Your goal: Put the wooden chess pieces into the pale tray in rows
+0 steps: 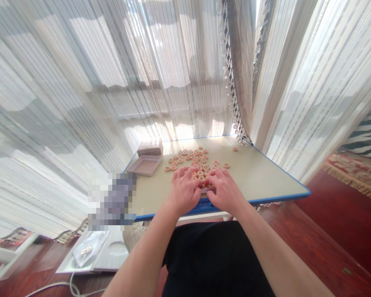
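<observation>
Bracketing round game pieces [200, 173] in a shallow box [208, 190] between left hand [184, 190] and right hand [225, 189], with bent, slightly spread fingers; cannot tell whether pinching any.

Round, pale xiangqi pieces [200, 173], marked red or dark, sit packed face up, apparently in a shallow tray [206, 190].

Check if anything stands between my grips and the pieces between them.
Nothing visible does: the left grip and right grip are at the pieces, touching them or nearly so. The open tray at left lies out of the way.
</observation>
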`<action>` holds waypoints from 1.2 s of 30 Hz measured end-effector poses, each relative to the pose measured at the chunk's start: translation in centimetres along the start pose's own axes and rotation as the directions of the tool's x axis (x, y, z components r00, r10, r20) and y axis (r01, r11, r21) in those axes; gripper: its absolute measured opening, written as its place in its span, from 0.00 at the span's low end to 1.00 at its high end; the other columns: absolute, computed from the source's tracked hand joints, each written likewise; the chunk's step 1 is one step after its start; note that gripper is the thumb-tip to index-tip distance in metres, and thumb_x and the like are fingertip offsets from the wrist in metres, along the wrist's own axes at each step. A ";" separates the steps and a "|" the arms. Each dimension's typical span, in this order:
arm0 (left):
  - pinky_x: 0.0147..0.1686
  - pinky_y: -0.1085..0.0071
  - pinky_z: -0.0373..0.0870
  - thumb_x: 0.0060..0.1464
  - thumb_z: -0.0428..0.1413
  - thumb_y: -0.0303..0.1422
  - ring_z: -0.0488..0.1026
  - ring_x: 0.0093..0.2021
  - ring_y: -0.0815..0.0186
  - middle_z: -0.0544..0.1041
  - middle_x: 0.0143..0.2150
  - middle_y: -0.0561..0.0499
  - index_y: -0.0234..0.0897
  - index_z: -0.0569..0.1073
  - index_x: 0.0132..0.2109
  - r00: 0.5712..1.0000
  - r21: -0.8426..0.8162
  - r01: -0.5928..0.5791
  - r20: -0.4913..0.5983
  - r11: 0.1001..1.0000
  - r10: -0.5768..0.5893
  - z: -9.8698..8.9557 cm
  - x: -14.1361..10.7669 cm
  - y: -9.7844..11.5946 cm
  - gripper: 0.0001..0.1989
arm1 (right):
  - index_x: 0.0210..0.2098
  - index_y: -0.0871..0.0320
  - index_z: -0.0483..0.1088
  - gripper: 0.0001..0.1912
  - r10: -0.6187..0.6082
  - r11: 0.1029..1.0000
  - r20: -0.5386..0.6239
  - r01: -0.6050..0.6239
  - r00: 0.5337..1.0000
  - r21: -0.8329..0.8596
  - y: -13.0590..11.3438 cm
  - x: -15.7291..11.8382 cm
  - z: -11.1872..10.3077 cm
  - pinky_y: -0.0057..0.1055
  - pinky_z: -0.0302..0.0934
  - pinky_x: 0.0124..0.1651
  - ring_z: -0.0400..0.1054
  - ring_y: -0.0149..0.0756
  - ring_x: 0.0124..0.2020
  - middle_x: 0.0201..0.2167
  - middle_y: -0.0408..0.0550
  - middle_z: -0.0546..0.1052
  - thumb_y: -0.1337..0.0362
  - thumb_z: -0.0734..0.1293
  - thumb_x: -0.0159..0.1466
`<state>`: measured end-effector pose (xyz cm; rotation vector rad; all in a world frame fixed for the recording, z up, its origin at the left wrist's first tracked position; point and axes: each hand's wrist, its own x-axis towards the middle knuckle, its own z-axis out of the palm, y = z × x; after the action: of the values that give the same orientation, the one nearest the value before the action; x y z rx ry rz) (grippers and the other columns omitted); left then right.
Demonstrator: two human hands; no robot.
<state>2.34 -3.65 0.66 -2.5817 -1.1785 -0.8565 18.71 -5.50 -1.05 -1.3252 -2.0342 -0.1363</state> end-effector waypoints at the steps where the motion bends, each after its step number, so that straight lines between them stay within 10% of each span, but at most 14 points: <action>1: 0.51 0.56 0.52 0.47 0.49 0.27 0.55 0.52 0.56 0.66 0.52 0.51 0.42 0.76 0.32 1.000 -0.002 -0.002 0.008 1.000 0.002 0.0 0.0 -0.1 0.11 | 0.30 0.57 0.68 0.08 0.001 1.000 0.005 -0.001 1.000 -0.004 0.0 0.0 0.0 0.39 0.52 0.50 0.56 0.43 0.42 0.38 0.51 0.66 0.70 0.61 0.50; 28: 0.51 0.57 0.54 0.48 0.48 0.27 0.58 0.50 0.58 0.69 0.50 0.52 0.42 0.75 0.30 1.000 -0.045 -0.015 -0.026 0.999 0.014 -0.2 0.1 -0.3 0.11 | 0.26 0.56 0.70 0.06 0.144 0.975 -0.123 -0.119 0.982 0.189 1.0 0.1 0.1 0.37 0.56 0.49 0.60 0.39 0.39 0.31 0.47 0.68 0.70 0.62 0.52; 36: 0.50 0.59 0.57 0.49 0.47 0.27 0.61 0.48 0.58 0.71 0.44 0.48 0.39 0.75 0.34 0.954 0.004 0.217 -0.213 0.976 -0.211 0.2 0.3 -1.0 0.12 | 0.25 0.56 0.70 0.06 0.117 0.973 -0.135 -0.087 0.984 0.212 1.0 0.0 0.2 0.38 0.55 0.48 0.61 0.39 0.39 0.30 0.47 0.68 0.70 0.61 0.51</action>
<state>1.83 -2.70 0.57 -2.3006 -1.4096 -1.1191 19.45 -4.91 -1.45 -1.2489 -1.8009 0.0228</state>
